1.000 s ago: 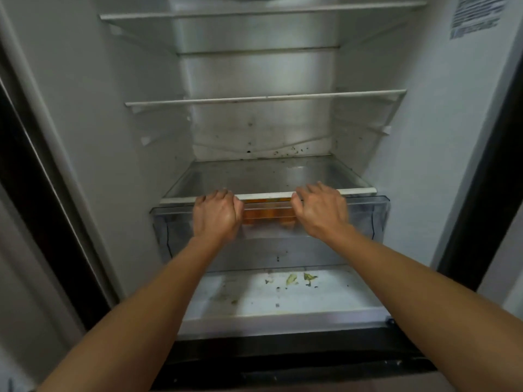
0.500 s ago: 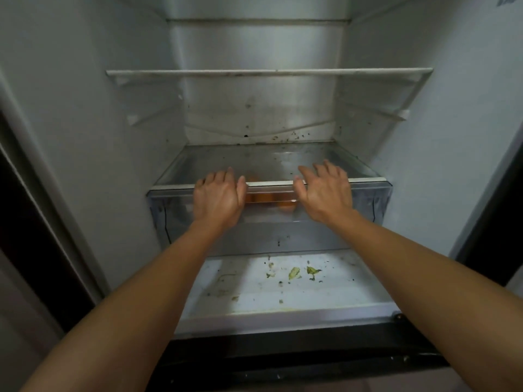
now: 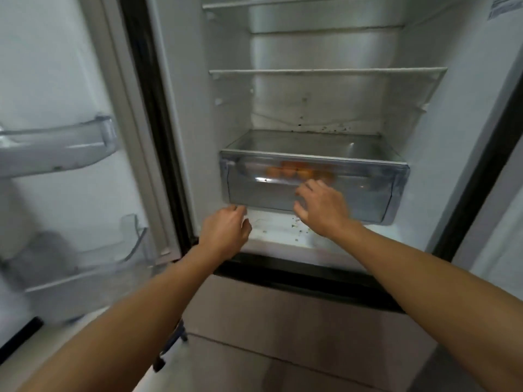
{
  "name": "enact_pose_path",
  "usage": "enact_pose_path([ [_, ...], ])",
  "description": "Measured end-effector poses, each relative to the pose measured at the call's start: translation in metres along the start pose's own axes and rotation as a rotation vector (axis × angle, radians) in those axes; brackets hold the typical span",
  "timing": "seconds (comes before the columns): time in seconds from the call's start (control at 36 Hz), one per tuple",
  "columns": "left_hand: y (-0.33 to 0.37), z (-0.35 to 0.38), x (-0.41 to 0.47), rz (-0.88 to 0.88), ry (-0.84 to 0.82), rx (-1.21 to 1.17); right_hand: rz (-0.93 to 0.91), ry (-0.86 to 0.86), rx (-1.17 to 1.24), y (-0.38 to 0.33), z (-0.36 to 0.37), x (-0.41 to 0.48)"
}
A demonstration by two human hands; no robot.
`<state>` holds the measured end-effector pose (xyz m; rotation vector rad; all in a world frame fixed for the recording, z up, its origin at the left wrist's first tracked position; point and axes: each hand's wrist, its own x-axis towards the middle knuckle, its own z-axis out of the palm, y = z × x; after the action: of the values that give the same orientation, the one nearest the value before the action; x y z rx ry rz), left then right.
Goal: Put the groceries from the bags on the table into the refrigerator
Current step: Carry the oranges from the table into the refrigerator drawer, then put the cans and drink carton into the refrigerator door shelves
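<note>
While the refrigerator (image 3: 181, 114) stands with its door (image 3: 56, 66) swung wide at the left, the head view records the following. Item, clear plastic drawer (image 3: 365, 193): lowest fitting in the upper compartment, seated under a glass cover (image 3: 305, 141), front face toward the camera. Item, round orange fruits (image 3: 294, 169): several, inside the drawer toward its upper middle, seen blurred through the front wall; number cannot be told. Item, left hand (image 3: 225, 232): before the drawer's lower left corner, fingers loosely curled, holding nothing. Item, right hand (image 3: 322, 205): before the drawer's front face, just below the fruits, fingers spread and relaxed, holding nothing; whether the fingertips touch the plastic cannot be told. Item, middle shelf (image 3: 325, 71) and top shelf (image 3: 283, 4): white-edged, one above the other, over the drawer. Item, crumbs (image 3: 295, 223): scattered on the compartment floor beneath the drawer. Item, upper door bin (image 3: 56, 145) and lower door bin (image 3: 93, 267): clear plastic, on the door's inner side, blurred. Item, beige lower front (image 3: 283, 321): below a black strip under the compartment. Item, printed label (image 3: 506, 5): upper right inner wall, text illegible.
</note>
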<state>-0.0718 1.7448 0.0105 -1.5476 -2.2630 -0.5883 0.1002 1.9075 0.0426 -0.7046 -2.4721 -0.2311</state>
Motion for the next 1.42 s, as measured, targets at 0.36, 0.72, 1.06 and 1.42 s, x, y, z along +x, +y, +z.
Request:
enact_pose_path([
  [0.36, -0.049, -0.096, -0.281, -0.449, -0.249, 0.327, -0.508, -0.163, 0.261, -0.215, 0.003, -0.102],
  [0.72, -0.129, -0.243, -0.554, -0.971, -0.251, 0.452, -0.923, -0.104, 0.477, -0.503, -0.043, -0.179],
  [1.06, -0.187, -0.384, -0.785, -1.324, -0.294, 0.495, -1.102, -0.229, 0.694, -0.771, -0.086, -0.295],
  [1.42, -0.287, -0.436, -0.929, -1.568, -0.239, 0.479, -1.319, -0.327, 0.734, -1.000, -0.087, -0.327],
])
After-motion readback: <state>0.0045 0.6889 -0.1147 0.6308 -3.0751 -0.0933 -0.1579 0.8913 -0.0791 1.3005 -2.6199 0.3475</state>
